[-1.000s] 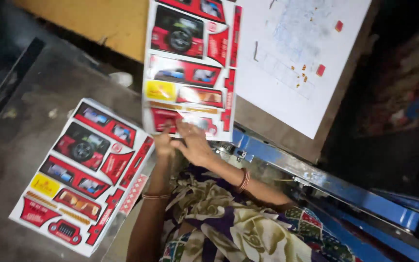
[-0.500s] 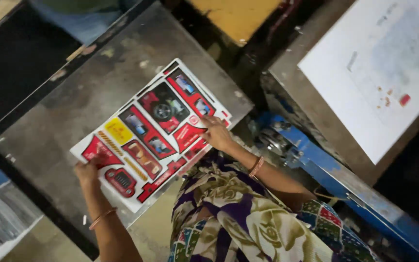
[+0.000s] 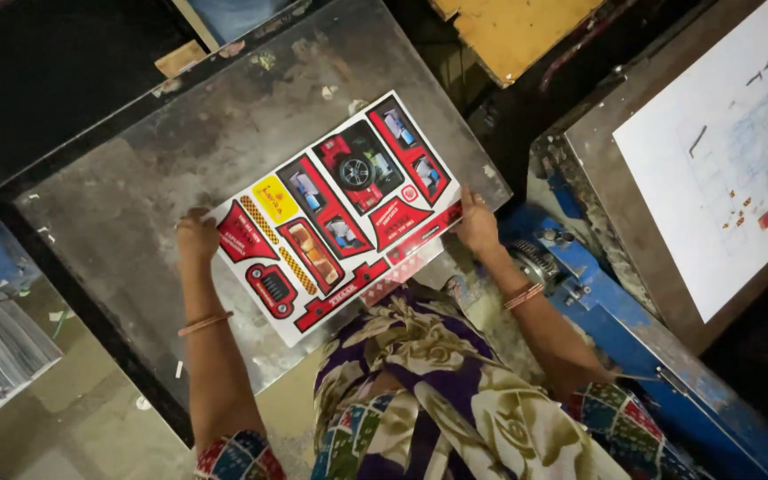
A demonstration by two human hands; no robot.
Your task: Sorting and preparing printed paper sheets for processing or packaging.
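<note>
Both hands, left hand [image 3: 197, 238] and right hand [image 3: 476, 222], pinch opposite edges of the printed sheet [image 3: 335, 213] (flat on the surface [image 3: 135, 204]); uneven pull could buckle it.

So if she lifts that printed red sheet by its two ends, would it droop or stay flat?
Probably fairly stiff: the printed sheet lies flat, and its near edge juts past the grey metal table without drooping. It looks thin, so likely light. The left hand and right hand grip opposite ends, so it may bow slightly.
</note>
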